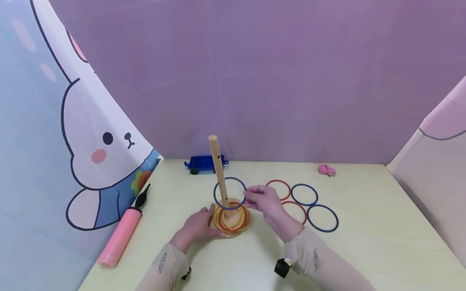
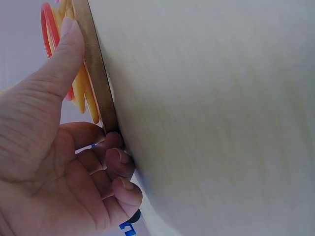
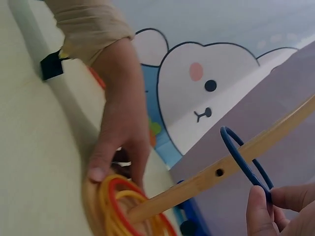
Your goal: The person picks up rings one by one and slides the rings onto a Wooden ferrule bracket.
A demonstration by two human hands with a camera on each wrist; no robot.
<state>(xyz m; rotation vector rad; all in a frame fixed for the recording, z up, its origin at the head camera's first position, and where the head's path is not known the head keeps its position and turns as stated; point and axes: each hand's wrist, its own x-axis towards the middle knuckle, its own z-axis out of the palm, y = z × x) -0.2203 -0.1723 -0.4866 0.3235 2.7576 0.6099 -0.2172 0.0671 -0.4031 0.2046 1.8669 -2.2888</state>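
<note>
Head view, wooden post (image 1: 220, 171): its long axis rises from the base (image 2: 94, 59), the top tipping slightly to my left; from my right wrist it slants toward the upper right.
Blue ring (image 1: 230, 209): hangs around the post, above the stacked rings, its plane tilted; being round, it has no single long axis.
My right hand (image 1: 267, 201): thumb and fingertips pinch that ring at its right edge.
My left hand (image 1: 198, 224): grips the base's left edge, thumb in front, fingers curled at the far side.
Stacked rings (image 1: 218, 221): yellow and red, lying loosely around the post's foot.
Loose rings (image 1: 305, 185): two red and two blue, flat on the table (image 1: 382, 226) to my right.
Pink pump (image 1: 120, 238): at my left, black nozzle pointing away and rightward.
Blue wagon (image 1: 202, 163): behind the post, lengthwise left to right.
</note>
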